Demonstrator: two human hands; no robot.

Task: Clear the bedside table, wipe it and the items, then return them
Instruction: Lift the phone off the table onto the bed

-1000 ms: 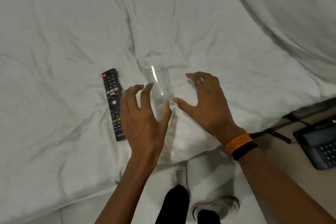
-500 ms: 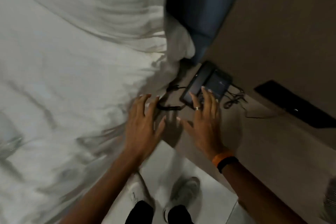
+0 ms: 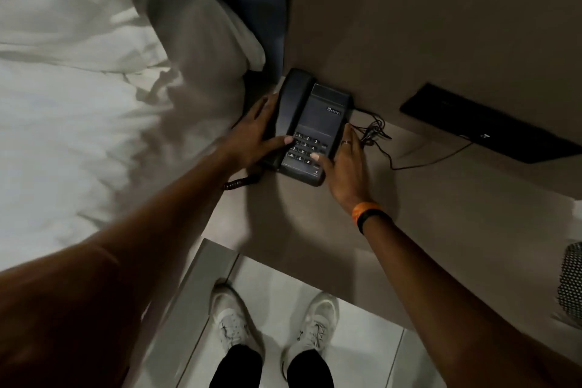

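Note:
A black desk telephone [image 3: 318, 113] with its handset in the cradle sits at the back left of the beige bedside table [image 3: 315, 230], close to the wall. My left hand [image 3: 255, 135] clasps its handset side, thumb on the keypad. My right hand [image 3: 346, 170] presses against its right side, thumb also on the keys. The phone rests on the table between both hands.
A tangle of thin black cable [image 3: 373, 132] lies behind the phone and a coiled cord [image 3: 241, 183] hangs at its front left. A flat black panel [image 3: 488, 126] sits at the right. The white bed [image 3: 78, 135] and a pillow [image 3: 204, 50] lie to the left. A mesh object [image 3: 571, 283] is at the right edge.
My view has swung from the bed, where a glass and a remote lay, to the bedside table. Both hands have reached forward and closed on the sides of the telephone.

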